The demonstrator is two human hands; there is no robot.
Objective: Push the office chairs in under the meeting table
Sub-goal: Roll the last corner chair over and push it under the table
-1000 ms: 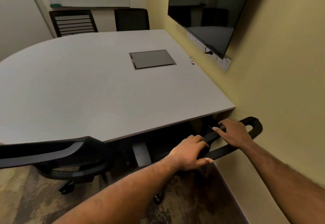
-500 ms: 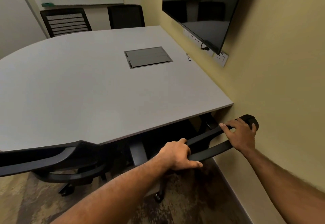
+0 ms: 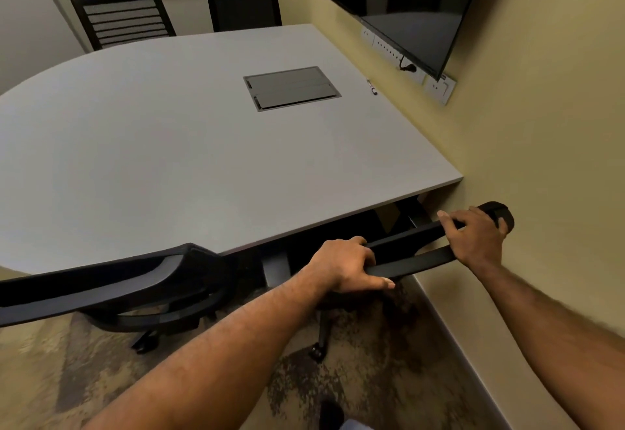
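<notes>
A black office chair's backrest top [image 3: 411, 254] lies close against the near edge of the grey meeting table [image 3: 169, 159], beside the yellow wall. My left hand [image 3: 348, 265] grips the left part of that backrest top, fingers curled over it. My right hand [image 3: 473, 235] grips its right end. The seat is hidden under the table; one caster leg [image 3: 321, 341] shows below. A second black chair [image 3: 111, 286] stands at the near left, its backrest at the table edge. Two more chairs, one [image 3: 123, 17] slatted and one [image 3: 243, 5] dark, stand at the far side.
A wall-mounted screen [image 3: 399, 3] hangs above the table's right edge, with sockets [image 3: 439, 86] under it. A grey cable hatch [image 3: 292, 87] sits in the tabletop. A small marker [image 3: 372, 86] lies near the wall. Patterned carpet [image 3: 372, 379] covers the floor.
The chair's backrest has moved forward toward the table edge and closer to the wall. Both hands went with it, still gripping its top.
</notes>
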